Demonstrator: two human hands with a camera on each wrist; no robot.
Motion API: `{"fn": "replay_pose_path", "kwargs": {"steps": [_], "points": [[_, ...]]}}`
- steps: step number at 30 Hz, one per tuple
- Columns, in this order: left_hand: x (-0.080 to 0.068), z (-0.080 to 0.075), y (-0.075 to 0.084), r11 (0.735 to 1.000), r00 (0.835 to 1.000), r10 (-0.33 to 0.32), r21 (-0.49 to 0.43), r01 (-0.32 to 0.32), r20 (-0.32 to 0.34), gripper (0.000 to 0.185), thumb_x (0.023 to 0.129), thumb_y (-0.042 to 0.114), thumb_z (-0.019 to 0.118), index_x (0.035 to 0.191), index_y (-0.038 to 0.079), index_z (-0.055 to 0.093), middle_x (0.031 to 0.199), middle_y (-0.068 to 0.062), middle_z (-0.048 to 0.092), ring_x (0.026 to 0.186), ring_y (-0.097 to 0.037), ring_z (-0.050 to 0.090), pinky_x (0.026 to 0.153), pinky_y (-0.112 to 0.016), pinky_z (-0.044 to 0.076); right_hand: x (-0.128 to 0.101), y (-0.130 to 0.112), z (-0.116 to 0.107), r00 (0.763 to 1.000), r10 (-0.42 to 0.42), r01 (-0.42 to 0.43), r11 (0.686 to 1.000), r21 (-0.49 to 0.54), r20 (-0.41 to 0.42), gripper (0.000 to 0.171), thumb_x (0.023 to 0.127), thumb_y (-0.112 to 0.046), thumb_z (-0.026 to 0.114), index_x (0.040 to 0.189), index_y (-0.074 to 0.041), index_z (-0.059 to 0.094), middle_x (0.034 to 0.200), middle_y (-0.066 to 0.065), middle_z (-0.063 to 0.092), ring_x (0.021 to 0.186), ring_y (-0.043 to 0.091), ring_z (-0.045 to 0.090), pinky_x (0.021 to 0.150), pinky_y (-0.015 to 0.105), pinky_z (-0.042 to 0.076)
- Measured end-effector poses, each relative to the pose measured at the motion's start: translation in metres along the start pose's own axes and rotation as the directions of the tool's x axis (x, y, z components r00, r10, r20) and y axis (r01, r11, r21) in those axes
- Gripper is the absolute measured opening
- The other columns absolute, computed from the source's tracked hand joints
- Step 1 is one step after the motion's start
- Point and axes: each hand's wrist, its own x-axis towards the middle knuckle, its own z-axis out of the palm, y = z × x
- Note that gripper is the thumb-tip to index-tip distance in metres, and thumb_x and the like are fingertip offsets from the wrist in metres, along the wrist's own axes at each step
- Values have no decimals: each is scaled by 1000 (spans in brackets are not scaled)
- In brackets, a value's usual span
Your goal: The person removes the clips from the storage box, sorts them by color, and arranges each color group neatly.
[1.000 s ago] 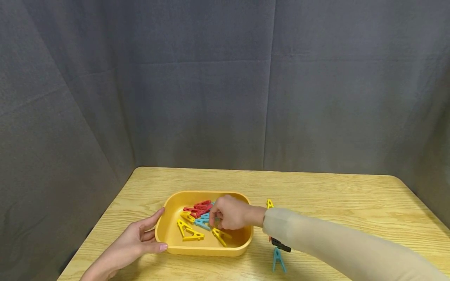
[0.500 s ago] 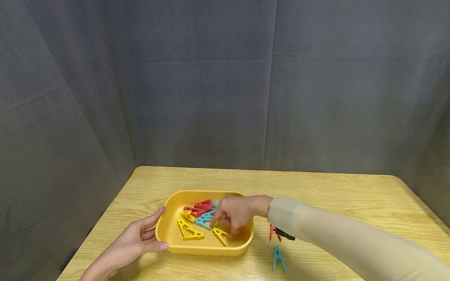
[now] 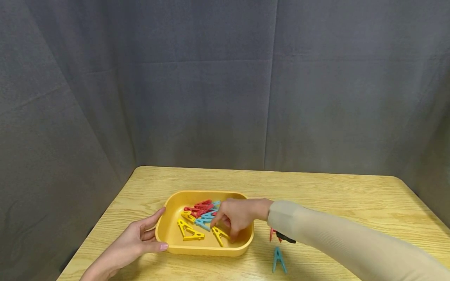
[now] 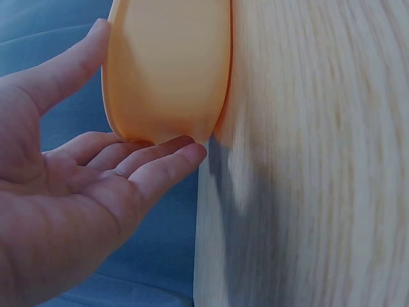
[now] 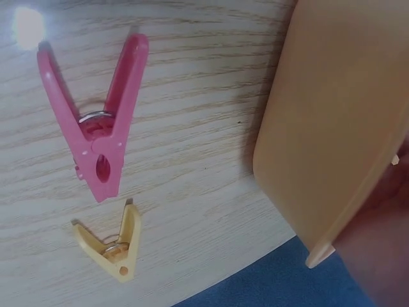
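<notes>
A yellow plastic tub (image 3: pixel 202 252) stands on the wooden table with spring clothespins inside. Fingers and thumb of my left hand (image 3: pixel 128 242) spread along its left end; in the left wrist view the fingertips touch the wall. My right hand (image 3: pixel 238 214) reaches into the tub's right side, fingers bent, pinching a yellow clothespin (image 3: pixel 216 236). Left of that lie a blue clothespin (image 3: pixel 202 224) and another yellow clothespin (image 3: pixel 194 236). Red clothespins (image 3: pixel 202 211) pile toward the back. In the right wrist view the tub wall hides most of the right fingers.
On the table right of the tub lies a teal clothespin (image 3: pixel 278 258). A red clothespin (image 5: pixel 102 144) and a yellow clothespin (image 5: pixel 117 252) lie there too, largely hidden by the sleeve in the head view. A grey curtain (image 3: pixel 204 117) hangs behind the table.
My right hand has shifted right and toward me within the tub, from beside the blue clothespins onto the yellow one, which has turned slightly. The left hand stays still.
</notes>
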Motion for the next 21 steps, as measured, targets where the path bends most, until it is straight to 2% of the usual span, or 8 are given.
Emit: {"fn": "replay_pose_path", "kwargs": {"steps": [13,21], "points": [[0,0,0,999,1000,-21,24,21,-13,101,94,8,81,166,-5,12,167,-30,18,141,-42,49,99,-31,56,-3,-1,2,999,-38,38,999,4,-32,57,80,-1,92,134,-4,73,58,-7,53,56,2,45,55,16,37],[0,-1,-2,1000,1000,-16,15,16,-10,102,93,7,82,166,-4,12,167,-32,19,140,-42,50,98,-31,56,-12,-1,-4,994,-66,78,986,147,-89,60,79,3,89,136,4,69,58,-4,54,56,3,41,61,18,39]]}}
